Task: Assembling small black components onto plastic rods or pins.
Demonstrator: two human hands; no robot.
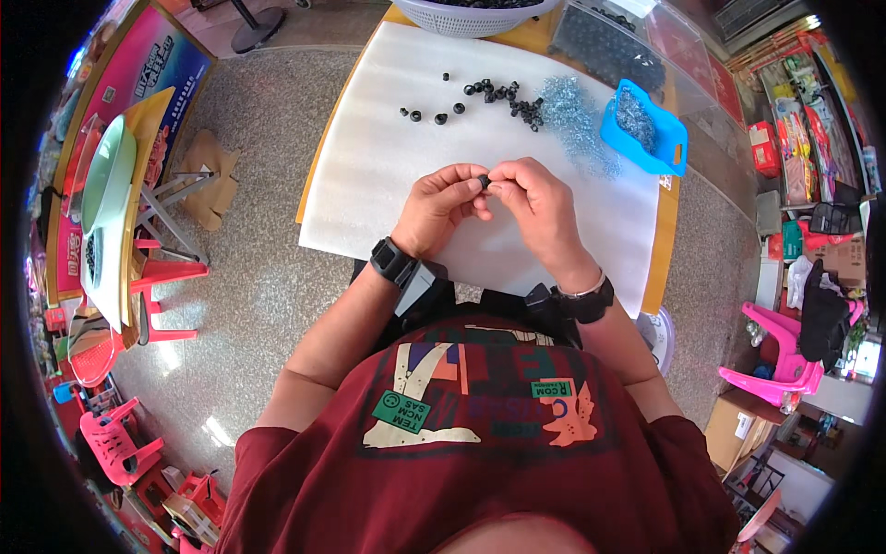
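A small black round plastic part [484, 182] is gripped between the thumb and forefinger of my left hand [437, 205], over the white table cover. My right hand [539, 205] is closed in a pinch right against that part; whatever its fingertips hold is too small to make out. Just beyond my hands lie loose black parts [499, 93] of the same kind, several strewn out to the left. They run up to a spread heap of small shiny silvery-blue pieces [574, 115]. A blue plastic basket [678, 129] at the right holds more of those shiny pieces.
The white-covered table [355, 175] has a wooden edge. At its far side stand a pale colander [471, 20] of black parts and a clear bin [604, 55] of dark pieces. A side table with a green basin [109, 171] is to the left, a pink chair [784, 355] to the right.
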